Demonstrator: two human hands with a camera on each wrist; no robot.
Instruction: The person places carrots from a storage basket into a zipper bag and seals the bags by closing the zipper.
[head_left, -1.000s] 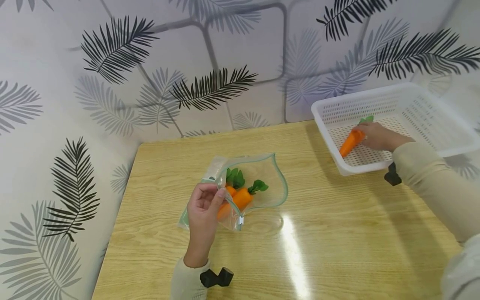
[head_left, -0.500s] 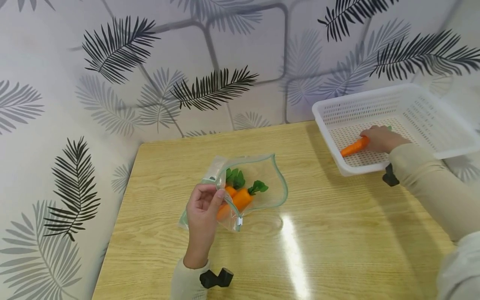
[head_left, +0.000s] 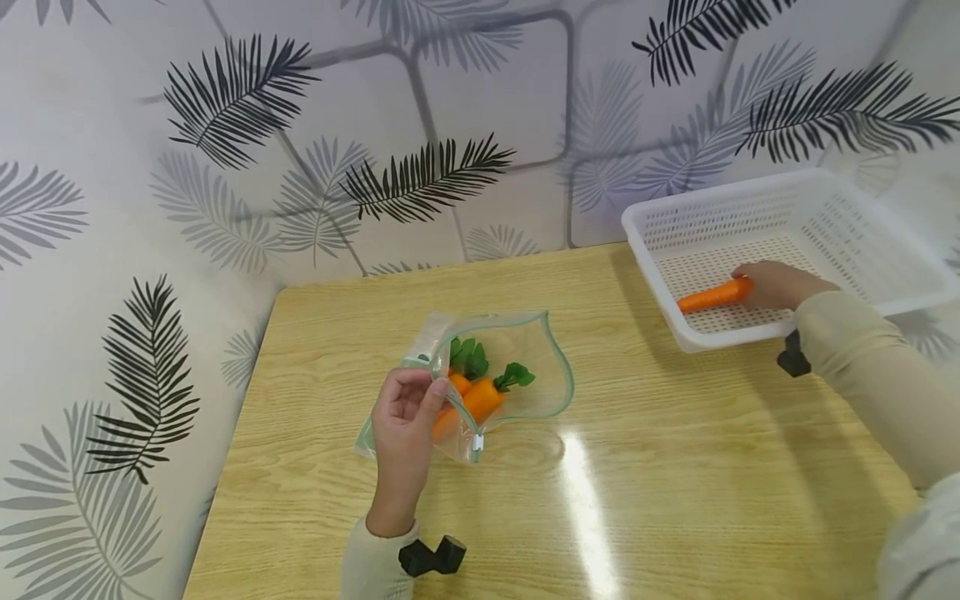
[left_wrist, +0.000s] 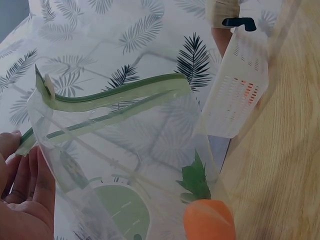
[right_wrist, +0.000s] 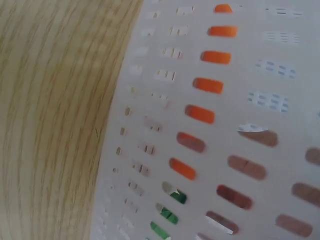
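Note:
My left hand pinches the edge of a clear slider zip bag with a green seal. The bag's mouth gapes, and its white slider hangs at the near corner. Inside lie orange carrots with green leaves; the left wrist view shows one carrot low in the bag. My right hand is down in a white slotted basket, gripping a carrot by its thick end. That carrot's leaves are hidden by the hand from above, but green shows through the slots in the right wrist view.
The basket stands at the back right of a wooden table, close to the wall. A leaf-patterned wall covering rises behind the table and along its left side.
The carrot in the basket has swung from slanting to lying nearly level. My right hand has shifted slightly right, toward its leafy end. The left hand and bag have hardly moved.

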